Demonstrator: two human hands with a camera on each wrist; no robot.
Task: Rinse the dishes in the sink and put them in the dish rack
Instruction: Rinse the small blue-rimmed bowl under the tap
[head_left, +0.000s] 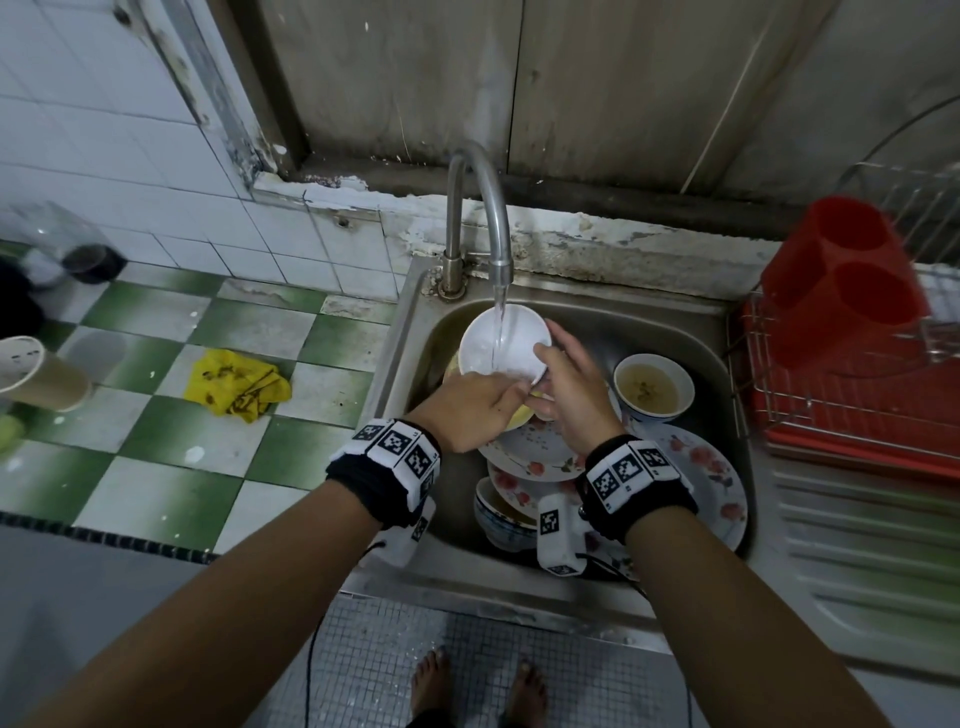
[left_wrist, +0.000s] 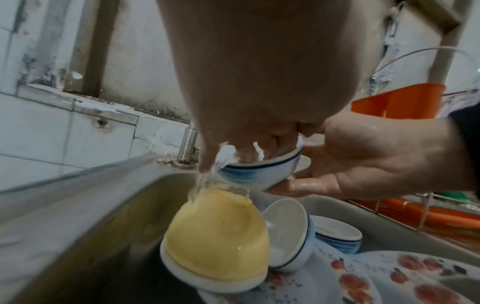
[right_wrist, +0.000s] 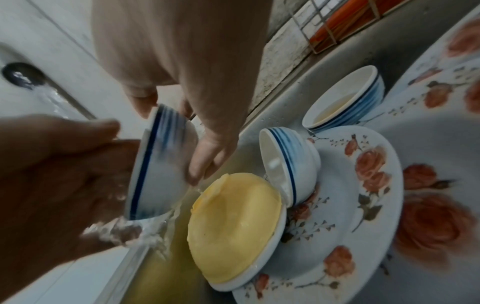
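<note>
A white bowl with blue stripes is tilted under the running faucet, and water streams into it and spills off its lower edge. My left hand holds its near rim, with the fingers reaching inside the bowl. My right hand cups the outside of the bowl, its fingers curled round the base. Below, in the sink, an upturned yellow bowl leans on floral plates. The wire dish rack stands at the right.
A bowl of murky liquid and more striped bowls lie in the sink. A red cutlery holder sits in the rack over a red tray. A yellow rag and a paper cup are on the tiled counter at the left.
</note>
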